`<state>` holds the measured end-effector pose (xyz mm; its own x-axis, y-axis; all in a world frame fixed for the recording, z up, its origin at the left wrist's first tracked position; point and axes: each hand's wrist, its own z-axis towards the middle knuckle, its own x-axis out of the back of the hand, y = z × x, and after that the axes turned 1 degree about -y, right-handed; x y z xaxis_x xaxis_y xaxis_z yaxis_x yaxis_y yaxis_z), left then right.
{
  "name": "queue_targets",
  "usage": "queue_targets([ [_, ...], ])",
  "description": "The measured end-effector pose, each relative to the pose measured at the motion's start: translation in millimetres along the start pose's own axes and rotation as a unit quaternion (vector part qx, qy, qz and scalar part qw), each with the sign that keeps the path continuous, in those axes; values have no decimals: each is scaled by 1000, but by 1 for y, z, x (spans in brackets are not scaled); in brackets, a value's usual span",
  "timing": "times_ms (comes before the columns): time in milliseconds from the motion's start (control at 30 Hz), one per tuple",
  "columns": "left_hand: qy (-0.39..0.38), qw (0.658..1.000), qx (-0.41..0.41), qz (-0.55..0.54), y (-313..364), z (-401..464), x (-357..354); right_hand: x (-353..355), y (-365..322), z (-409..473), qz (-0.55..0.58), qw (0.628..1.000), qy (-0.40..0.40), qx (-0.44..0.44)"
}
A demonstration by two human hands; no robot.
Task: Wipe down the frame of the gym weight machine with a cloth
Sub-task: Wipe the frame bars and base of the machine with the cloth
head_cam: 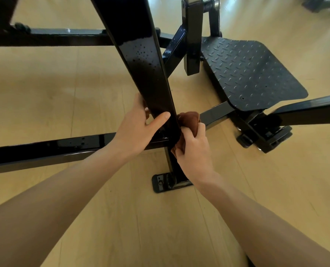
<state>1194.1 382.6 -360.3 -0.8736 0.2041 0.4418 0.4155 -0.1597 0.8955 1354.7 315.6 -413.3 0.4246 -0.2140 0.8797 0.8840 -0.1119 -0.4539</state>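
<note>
Brown, bunched, soft cloth clutched in the right hand, fingers curled round it, pressed against the right face of the glossy black slanted steel beam just above its junction with the low black horizontal crossbar. Left hand wrapped round the same slanted beam from the other side, thumb laid straight across the front face, fingers hidden behind the metal; steadying rather than wiping, by the look of it. Both bare forearms reaching in from the bottom of the view.

Step in hand, judged from the lie of things: wiping the lowest stretch of the slanted beam, right at the joint. Droplets or specks visible higher up on the beam's shiny front face, so probably more passes due there. Next move likely calls for drawing the cloth along the beam or round onto the crossbar, keeping firm pressure and working fabric into the corner where the tubes meet; left hand to shift clear of the path.

Further out: short black upright post running down to a flat black bolted foot plate on the pale wooden floor. To the right, a dark diamond-tread metal footplate tilted on the frame, with another black rail leading off to the right edge.
</note>
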Motion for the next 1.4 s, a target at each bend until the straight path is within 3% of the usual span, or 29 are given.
queue_targets([
  [300,-17,1000,19,-6,8,0,4,12,7,-55,133,984,-100,-63],
  [433,-20,1000,14,-3,8,0,5,1,2,-44,43,996,-56,-53],
  [633,-28,1000,11,7,10,-1,8,-22,5,-48,-130,982,-139,-15],
  [833,-37,999,16,2,11,-1,9,-19,30,-66,-128,983,-127,37],
  [967,-37,999,18,-1,12,0,8,-21,28,-63,-59,993,-91,-44],
  [1133,-44,999,20,10,12,0,8,-41,13,-50,-182,975,-82,93],
  [1400,-53,998,31,15,14,-1,11,-36,39,-89,-199,966,-86,139],
])
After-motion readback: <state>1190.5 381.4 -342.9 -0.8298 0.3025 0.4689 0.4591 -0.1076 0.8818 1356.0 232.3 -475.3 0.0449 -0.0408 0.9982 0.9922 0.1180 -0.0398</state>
